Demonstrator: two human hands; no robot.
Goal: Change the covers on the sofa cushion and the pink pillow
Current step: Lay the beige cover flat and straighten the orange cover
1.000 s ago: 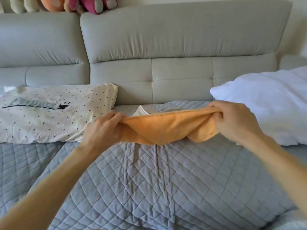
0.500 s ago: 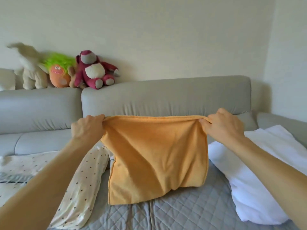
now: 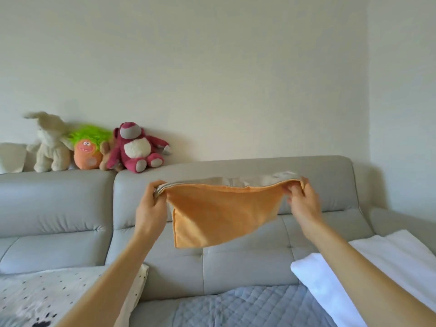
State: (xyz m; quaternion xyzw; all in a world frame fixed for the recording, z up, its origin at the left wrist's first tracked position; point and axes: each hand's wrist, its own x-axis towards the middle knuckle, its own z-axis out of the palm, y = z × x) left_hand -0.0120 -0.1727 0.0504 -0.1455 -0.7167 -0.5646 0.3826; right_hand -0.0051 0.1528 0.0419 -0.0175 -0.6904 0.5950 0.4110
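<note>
An orange cushion cover [image 3: 219, 215] with a beige inner side hangs in the air in front of the sofa backrest. My left hand [image 3: 151, 208] grips its top left corner and my right hand [image 3: 303, 204] pinches its top right corner, stretching the top edge between them. The cover's lower part swings up and to the right. A bare white pillow [image 3: 368, 270] lies on the sofa seat at the lower right. A cream cover with black dots [image 3: 47, 293] lies on the seat at the lower left.
The grey sofa [image 3: 236, 263] has a blue quilted mat [image 3: 247, 305] on its seat. Several plush toys sit on top of the backrest at the left, among them a dark pink bear [image 3: 136, 147] and an orange one with green hair [image 3: 87, 149].
Both hands have lifted the orange cover from the seat to backrest height and spread it. The view has tilted upward. The cover's bottom now swings up to the right.
</note>
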